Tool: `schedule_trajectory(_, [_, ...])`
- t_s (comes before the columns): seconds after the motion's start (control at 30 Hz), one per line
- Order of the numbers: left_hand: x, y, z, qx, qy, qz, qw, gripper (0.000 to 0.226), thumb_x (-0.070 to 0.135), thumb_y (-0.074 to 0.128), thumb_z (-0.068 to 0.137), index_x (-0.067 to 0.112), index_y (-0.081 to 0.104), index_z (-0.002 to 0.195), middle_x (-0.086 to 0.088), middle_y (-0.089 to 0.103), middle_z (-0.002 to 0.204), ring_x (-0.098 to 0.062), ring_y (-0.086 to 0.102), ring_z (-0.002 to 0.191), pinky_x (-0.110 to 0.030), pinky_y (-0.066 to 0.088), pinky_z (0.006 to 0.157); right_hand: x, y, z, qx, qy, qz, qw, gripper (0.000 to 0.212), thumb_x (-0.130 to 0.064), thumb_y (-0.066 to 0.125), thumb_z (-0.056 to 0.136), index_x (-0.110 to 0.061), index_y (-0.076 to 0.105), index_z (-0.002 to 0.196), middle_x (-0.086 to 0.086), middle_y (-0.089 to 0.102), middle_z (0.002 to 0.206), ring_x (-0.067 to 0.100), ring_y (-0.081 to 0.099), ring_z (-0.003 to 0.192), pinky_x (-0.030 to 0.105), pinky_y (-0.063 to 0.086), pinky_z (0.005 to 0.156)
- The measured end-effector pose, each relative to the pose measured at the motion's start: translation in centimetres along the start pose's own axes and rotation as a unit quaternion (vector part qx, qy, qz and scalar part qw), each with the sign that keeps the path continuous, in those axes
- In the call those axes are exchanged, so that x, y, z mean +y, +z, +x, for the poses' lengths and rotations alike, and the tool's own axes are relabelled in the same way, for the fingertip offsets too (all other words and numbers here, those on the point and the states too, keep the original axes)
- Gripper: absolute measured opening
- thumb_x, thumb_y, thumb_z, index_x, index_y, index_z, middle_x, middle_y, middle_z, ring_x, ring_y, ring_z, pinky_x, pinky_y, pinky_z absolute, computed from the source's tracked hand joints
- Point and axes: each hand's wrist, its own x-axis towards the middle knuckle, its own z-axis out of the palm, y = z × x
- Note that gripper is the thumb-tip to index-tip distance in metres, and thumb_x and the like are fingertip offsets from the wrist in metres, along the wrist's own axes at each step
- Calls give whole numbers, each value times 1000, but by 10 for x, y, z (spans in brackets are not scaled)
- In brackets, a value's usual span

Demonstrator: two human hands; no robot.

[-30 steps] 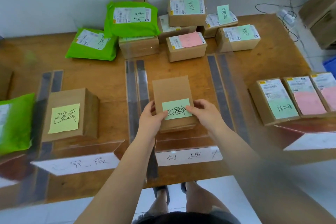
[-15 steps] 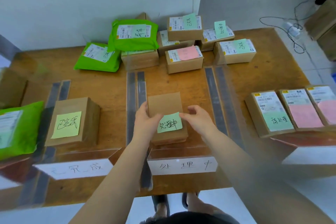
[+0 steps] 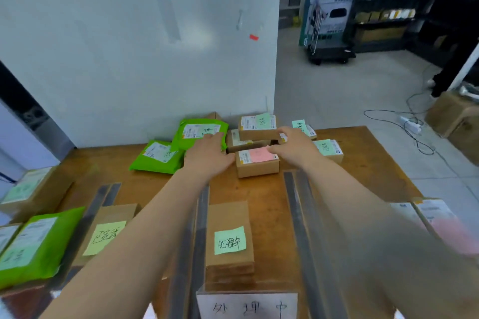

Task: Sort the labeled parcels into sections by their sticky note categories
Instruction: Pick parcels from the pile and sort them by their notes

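Both arms reach to the pile of parcels at the back of the wooden table [image 3: 363, 163]. My left hand [image 3: 208, 154] lies with loose fingers beside the left end of a brown box with a pink note [image 3: 256, 162]. My right hand [image 3: 294, 146] hovers at that box's right end, fingers spread, under a stacked box with a green note [image 3: 258, 127]. Neither hand holds anything. The brown box with a green note [image 3: 229, 241] lies alone in the middle section.
Two green mailers [image 3: 199, 132] [image 3: 158, 155] lie left of the pile, more noted boxes [image 3: 328, 149] right. Grey tape strips [image 3: 298, 202] divide the sections. The left section holds a box with a yellow note [image 3: 106, 237] and a green mailer [image 3: 33, 243]; pink-noted boxes [image 3: 440, 223] sit right.
Both hands let go of the green-noted box in the middle section and reached forward to the back pile. The view tilted up.
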Motion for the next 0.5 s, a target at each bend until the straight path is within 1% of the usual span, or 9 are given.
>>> schedule_trajectory(0.07, [9,-4,6,14,6,14,1000,56,40,51,87,22,38,138,-10,42,142,-31,41,128,-41,38,99,1,-9,6,5,-7,-13,1000,61,-37,63,85,-24,40,140,6,47,141,27,46,126,42,46,98])
schedule_trajectory(0.13, [14,-4,11,34,14,9,999,45,40,47,86,24,47,128,-10,49,135,-31,46,121,-42,40,93,4,-14,11,8,-10,-23,1000,60,-38,63,85,-26,40,139,6,47,141,26,47,125,42,46,98])
schedule_trajectory(0.17, [16,-3,14,35,16,4,999,45,39,48,86,23,47,128,-10,49,135,-31,46,121,-41,40,94,5,-15,13,6,-11,-25,1000,59,-38,63,86,-26,41,139,6,47,141,26,47,126,41,46,98])
schedule_trajectory(0.23, [18,1,18,18,15,0,1000,55,37,52,88,21,38,139,-9,42,143,-30,39,130,-40,35,102,9,-15,17,-5,-9,-30,999,59,-37,62,87,-25,40,140,6,46,142,26,46,127,40,45,99])
schedule_trajectory(0.3, [18,5,23,10,16,3,1000,62,37,54,89,21,32,144,-9,37,147,-30,35,133,-40,33,105,13,-11,21,-20,-4,-25,999,60,-35,63,87,-23,39,141,6,45,144,27,44,129,39,43,99])
schedule_trajectory(0.43, [12,19,46,-5,9,-8,1000,58,33,55,88,17,37,140,-10,41,143,-30,38,130,-40,37,101,21,2,41,-44,8,-25,999,59,-29,63,87,-21,39,141,6,46,143,25,46,127,32,43,92])
schedule_trajectory(0.5, [8,30,61,-17,4,-17,1000,55,32,55,87,15,40,137,-11,44,139,-31,41,128,-41,40,99,25,10,56,-55,23,-28,998,60,-28,63,86,-20,39,140,6,47,141,25,47,125,31,44,90])
